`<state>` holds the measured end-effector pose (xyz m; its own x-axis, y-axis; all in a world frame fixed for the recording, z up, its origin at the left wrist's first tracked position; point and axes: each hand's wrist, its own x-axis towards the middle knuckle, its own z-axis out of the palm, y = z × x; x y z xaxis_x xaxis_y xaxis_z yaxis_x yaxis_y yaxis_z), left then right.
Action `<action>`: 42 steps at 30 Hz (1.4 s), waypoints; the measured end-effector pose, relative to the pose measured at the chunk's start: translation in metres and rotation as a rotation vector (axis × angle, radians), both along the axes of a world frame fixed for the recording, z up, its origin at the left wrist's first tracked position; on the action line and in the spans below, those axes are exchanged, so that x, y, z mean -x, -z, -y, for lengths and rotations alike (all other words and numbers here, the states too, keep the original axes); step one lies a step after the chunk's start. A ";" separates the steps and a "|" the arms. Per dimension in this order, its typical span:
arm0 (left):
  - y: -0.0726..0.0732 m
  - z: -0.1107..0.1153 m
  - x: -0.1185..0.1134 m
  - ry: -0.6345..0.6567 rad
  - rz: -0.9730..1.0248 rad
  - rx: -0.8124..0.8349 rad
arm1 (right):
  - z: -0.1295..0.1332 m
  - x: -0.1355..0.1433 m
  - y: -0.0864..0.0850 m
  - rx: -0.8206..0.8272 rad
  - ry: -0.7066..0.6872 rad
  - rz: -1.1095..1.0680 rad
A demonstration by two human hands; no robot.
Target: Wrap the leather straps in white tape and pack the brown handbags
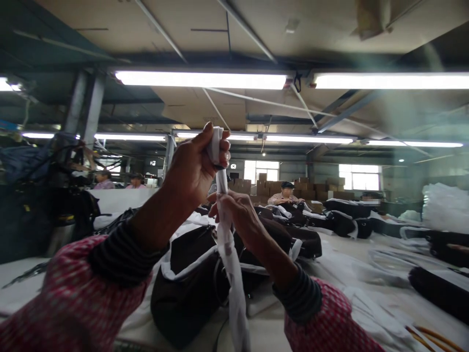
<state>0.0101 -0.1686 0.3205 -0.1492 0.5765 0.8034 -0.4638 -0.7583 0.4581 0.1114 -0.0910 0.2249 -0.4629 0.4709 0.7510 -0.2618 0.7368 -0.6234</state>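
Raised in the middle of the view, my left hand (196,164) is closed around the upper end of a strap wrapped in white material (231,264). Just below it, my right hand (240,215) pinches the same wrapped strap between its fingers. The strap hangs down in front of a dark bag (186,288) that lies on the white-covered table (271,303). White wrapping also runs along the bag's upper side.
More dark bags (342,222) with white wrapping lie across the table to the right. A person (286,194) is behind them. Clear plastic (445,205) is piled at far right. Dark items (73,210) hang at left, beside metal posts (93,107).
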 end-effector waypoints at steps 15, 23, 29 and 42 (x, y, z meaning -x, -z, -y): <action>0.046 -0.027 0.005 -1.314 -0.910 -0.577 | 0.017 -0.088 0.034 0.404 -0.311 0.134; 0.134 -0.042 0.017 -1.155 -1.499 -0.700 | -0.001 -0.141 0.048 0.549 -0.131 0.256; 0.132 -0.017 0.007 -0.746 -1.518 0.014 | -0.026 -0.147 0.042 0.286 -0.156 0.297; 0.090 -0.013 -0.036 0.218 -0.140 0.568 | -0.011 -0.059 0.069 0.290 -0.180 -0.357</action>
<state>0.0457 -0.1559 0.2302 0.1049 0.9247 0.3659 -0.4865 -0.2732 0.8299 0.1707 -0.0803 0.1562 -0.2939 0.6202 0.7274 -0.6031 0.4700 -0.6444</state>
